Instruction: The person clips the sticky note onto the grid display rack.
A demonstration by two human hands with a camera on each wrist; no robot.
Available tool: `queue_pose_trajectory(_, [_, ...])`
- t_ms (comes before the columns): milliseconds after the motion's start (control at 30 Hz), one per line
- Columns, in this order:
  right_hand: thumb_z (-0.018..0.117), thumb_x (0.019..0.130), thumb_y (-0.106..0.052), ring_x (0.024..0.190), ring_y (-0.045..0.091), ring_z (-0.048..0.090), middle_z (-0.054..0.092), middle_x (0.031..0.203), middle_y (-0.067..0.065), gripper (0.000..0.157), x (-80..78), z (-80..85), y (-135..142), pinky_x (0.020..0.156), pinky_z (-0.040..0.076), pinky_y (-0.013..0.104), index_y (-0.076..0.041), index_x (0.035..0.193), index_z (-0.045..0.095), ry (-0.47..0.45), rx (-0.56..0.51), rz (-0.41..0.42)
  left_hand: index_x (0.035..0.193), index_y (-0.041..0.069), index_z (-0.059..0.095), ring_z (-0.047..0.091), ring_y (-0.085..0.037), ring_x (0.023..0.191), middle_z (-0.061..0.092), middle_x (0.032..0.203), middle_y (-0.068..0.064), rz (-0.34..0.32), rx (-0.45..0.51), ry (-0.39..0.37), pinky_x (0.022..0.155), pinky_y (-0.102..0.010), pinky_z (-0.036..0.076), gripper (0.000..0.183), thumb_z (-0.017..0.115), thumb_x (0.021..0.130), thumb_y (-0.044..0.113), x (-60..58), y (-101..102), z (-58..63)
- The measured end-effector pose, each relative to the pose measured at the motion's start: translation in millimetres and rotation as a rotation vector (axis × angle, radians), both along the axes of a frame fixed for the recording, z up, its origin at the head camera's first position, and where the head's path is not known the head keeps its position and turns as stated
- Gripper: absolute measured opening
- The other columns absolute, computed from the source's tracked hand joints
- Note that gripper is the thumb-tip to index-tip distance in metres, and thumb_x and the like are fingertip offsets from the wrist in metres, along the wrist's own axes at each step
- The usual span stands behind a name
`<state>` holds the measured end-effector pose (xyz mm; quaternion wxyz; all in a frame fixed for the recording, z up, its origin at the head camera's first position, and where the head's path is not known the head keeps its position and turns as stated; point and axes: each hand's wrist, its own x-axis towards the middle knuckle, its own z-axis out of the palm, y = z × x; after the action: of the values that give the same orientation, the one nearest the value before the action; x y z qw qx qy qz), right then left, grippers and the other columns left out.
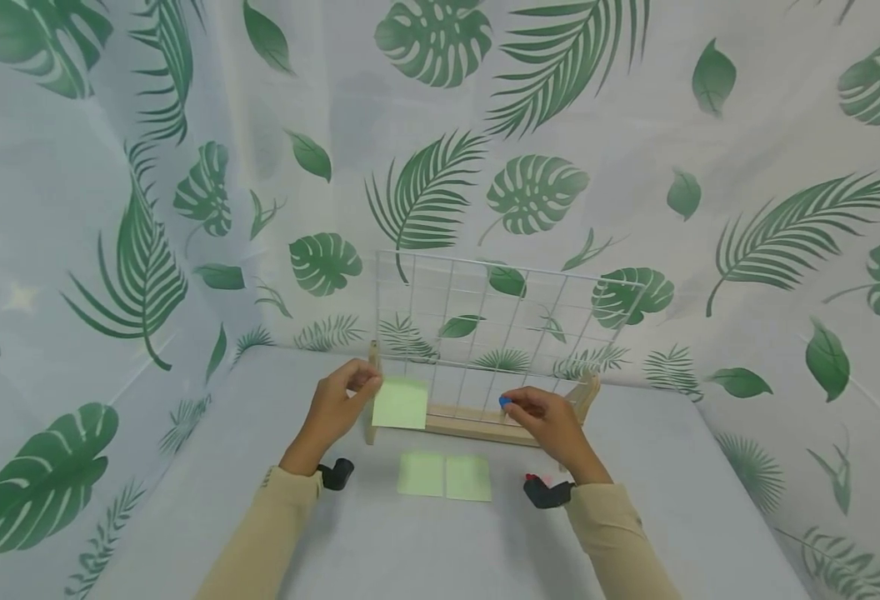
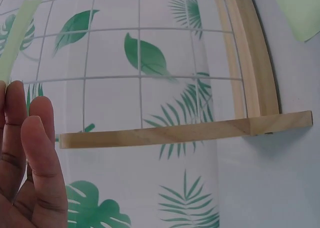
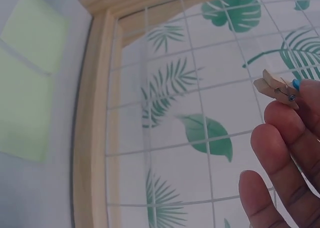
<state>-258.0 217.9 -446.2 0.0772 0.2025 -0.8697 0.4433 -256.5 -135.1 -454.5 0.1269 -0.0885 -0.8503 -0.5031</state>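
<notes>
My left hand pinches a light green paper square at its left edge, in front of the lower left of a wire grid. The grid stands in a wooden frame. In the left wrist view the paper appears nearly edge-on above my fingers. Between thumb and forefinger, my right hand holds a small wooden clothespin with a blue piece on it, close to the grid's lower right part. Its jaws point away from the fingertips.
Two more light green paper squares lie side by side on the white table before the frame. Something small and red shows beside the right wrist's black camera. A leaf-patterned cloth hangs behind.
</notes>
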Motion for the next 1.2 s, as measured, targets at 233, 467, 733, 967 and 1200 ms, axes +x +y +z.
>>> queue_pose_trajectory(233, [0.074,0.101,-0.003,0.089,0.018,0.075,0.080,0.099,0.011,0.015,-4.2,4.9,0,0.083,0.060,0.022,0.004,0.115,0.077,0.043,-0.018,0.032,0.115,0.009,0.073,0.072,-0.032,0.103,0.079,0.106,-0.008,-0.013,0.003,0.019,0.091,-0.057,0.058,0.012,0.071,0.107,0.019,-1.7,4,2.3])
queue_pose_trajectory(467, [0.076,0.101,-0.005,0.090,0.019,0.076,0.080,0.101,0.010,0.013,-4.2,12.9,-7,0.082,0.060,0.022,0.001,0.113,0.079,0.073,-0.026,0.057,0.111,0.009,0.073,0.073,-0.033,0.101,0.080,0.103,-0.009,-0.028,0.002,0.050,0.088,-0.056,0.059,0.010,0.071,0.106,0.018,-5.2,7,5.4])
queue_pose_trajectory(733, [0.075,0.101,-0.003,0.092,0.012,0.073,0.079,0.104,0.012,0.012,-8.2,15.8,-15,0.084,0.060,0.022,0.002,0.111,0.079,0.086,-0.034,0.089,0.112,0.009,0.073,0.073,-0.031,0.101,0.080,0.102,-0.008,-0.018,0.008,0.063,0.088,-0.054,0.059,0.011,0.072,0.106,0.018,-7.2,9,6.3])
queue_pose_trajectory(967, [0.073,0.101,0.001,0.093,0.007,0.071,0.079,0.105,0.015,0.010,-11.0,18.6,-18,0.085,0.059,0.021,0.004,0.109,0.078,0.109,-0.052,0.104,0.113,0.008,0.074,0.073,-0.029,0.099,0.079,0.102,-0.008,-0.019,0.046,0.072,0.085,-0.049,0.059,0.013,0.073,0.106,0.019,-7.5,12,6.0])
queue_pose_trajectory(1200, [0.073,0.102,-0.001,0.096,0.017,0.075,0.079,0.108,0.015,0.011,-10.4,26.8,-24,0.087,0.060,0.022,0.004,0.111,0.078,0.108,-0.044,0.104,0.113,0.010,0.074,0.072,-0.027,0.097,0.079,0.102,-0.005,-0.014,0.036,0.073,0.084,-0.047,0.058,0.012,0.073,0.106,0.019,-8.2,14,8.6])
